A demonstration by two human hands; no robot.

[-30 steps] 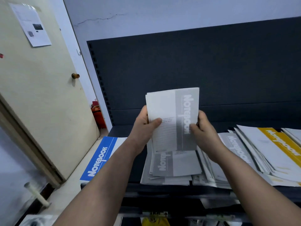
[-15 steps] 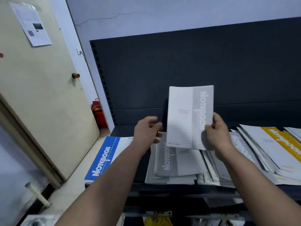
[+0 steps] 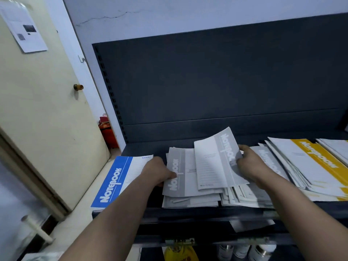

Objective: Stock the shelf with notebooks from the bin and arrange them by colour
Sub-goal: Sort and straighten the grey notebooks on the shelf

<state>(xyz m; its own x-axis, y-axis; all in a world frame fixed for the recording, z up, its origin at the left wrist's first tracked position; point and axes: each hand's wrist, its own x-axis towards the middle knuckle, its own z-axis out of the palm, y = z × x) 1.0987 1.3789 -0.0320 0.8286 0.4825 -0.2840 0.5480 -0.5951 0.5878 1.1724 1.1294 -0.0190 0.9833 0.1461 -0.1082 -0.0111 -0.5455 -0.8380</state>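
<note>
My right hand grips a grey notebook by its right edge, tilted low over the grey stacks. My left hand holds the left edge of the top grey notebook on the left grey stack, thumb on its cover. A second grey stack lies under my right hand. A blue notebook lies at the shelf's left end. Yellow notebooks are piled at the right. All rest on the dark shelf. The bin is not in view.
The shelf's dark back panel rises behind the notebooks. A cream door stands at the left, with red items on the floor beside the shelf. Below the shelf are a yellow bag and bottles.
My right hand has lowered the grey notebook from upright in the air down onto the grey stacks. My left hand let go of it and moved down to the left grey stack.
</note>
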